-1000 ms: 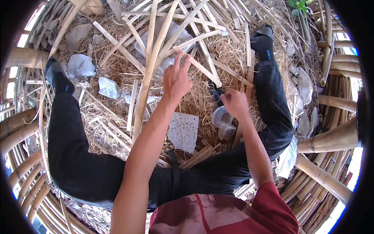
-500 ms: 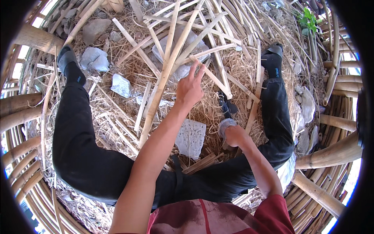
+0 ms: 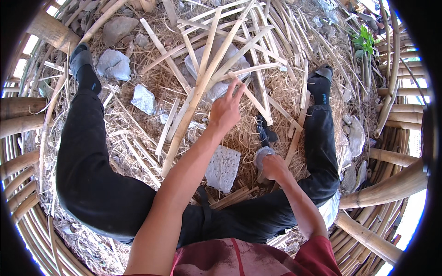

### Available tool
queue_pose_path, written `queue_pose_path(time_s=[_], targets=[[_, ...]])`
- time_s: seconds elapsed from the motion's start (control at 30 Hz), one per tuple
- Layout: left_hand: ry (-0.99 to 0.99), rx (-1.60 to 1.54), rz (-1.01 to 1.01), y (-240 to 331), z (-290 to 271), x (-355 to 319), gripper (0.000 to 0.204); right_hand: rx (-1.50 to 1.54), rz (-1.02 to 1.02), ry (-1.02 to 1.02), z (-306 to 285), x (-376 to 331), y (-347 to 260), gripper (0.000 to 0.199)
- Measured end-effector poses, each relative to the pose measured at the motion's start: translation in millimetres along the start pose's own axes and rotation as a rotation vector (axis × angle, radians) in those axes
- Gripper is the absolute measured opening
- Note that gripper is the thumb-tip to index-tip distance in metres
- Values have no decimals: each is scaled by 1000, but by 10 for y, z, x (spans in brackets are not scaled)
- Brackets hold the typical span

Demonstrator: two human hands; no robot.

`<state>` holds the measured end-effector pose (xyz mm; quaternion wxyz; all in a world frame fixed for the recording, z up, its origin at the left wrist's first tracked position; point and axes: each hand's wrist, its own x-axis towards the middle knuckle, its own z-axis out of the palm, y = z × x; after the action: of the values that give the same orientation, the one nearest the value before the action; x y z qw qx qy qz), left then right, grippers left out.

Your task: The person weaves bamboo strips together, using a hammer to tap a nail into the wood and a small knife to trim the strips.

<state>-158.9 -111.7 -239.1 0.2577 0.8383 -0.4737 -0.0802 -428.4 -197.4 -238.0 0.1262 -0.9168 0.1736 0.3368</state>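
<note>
My left hand [image 3: 224,109] reaches forward over the ground, its fingers closed around the near end of a short split bamboo strip [image 3: 255,103]. That strip slants away to the right, down toward a dark tool. My right hand [image 3: 275,166] is closed around the pale grey end of this dark tool [image 3: 265,132], which points away from me; its exact kind is unclear. Between my forearms lies a pale, pitted stone block [image 3: 223,169]. Several longer bamboo strips [image 3: 202,87] cross just beyond my left hand, over a large grey stone [image 3: 195,62].
My outstretched legs, in black trousers [image 3: 87,156], frame the work area. Shavings and straw [image 3: 138,122] cover the ground, with grey stones [image 3: 113,65] on the left. Bamboo poles [image 3: 384,195] form rails at both sides. A green plant [image 3: 365,40] grows at far right.
The whole view has shifted slightly. Both hands keep nearly the same pose, with the bamboo strip's far end a little closer to the dark tool.
</note>
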Motion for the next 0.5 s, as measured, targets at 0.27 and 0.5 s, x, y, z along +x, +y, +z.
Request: queue_pose_path(time_s=[0.27,0.5], targets=[[-1,9,-24,-49,8,11,87,7,-26,74,34,-26,-6,16],[42,-9,28,-5,-5,7,84,-25,-38,25,-77,37,34,17]])
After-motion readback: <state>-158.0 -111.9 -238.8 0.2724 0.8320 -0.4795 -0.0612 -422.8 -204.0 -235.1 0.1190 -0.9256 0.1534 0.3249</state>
